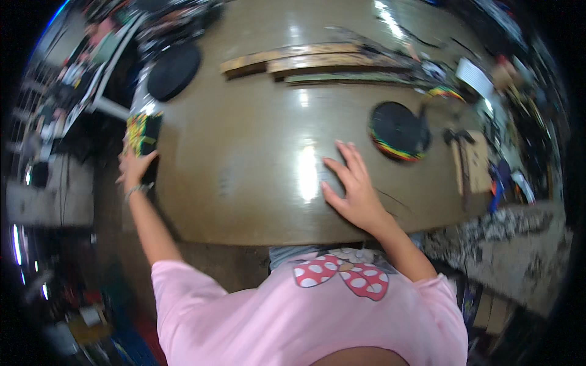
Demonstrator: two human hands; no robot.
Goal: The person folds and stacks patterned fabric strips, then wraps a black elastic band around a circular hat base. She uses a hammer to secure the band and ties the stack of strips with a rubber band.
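At the table's left edge my left hand (134, 166) is closed around a stack of black strips with yellow, green and red edges (146, 133). Its thumb lies across the black side, while the other fingers reach round the outer side. My right hand (349, 186) is over the brown tabletop (250, 152), right of the middle, with its fingers spread and nothing in them. Beyond it, to the right, lies a coiled roll of black strap (397, 125) with a red, yellow and green edge.
Long wooden bars (317, 61) lie across the far side. A black round coil (174, 72) sits at the far left. On the right, a hammer (465, 161) rests on a tan board (479, 161), near a white paper (474, 78) and blue-handled tool (500, 180).
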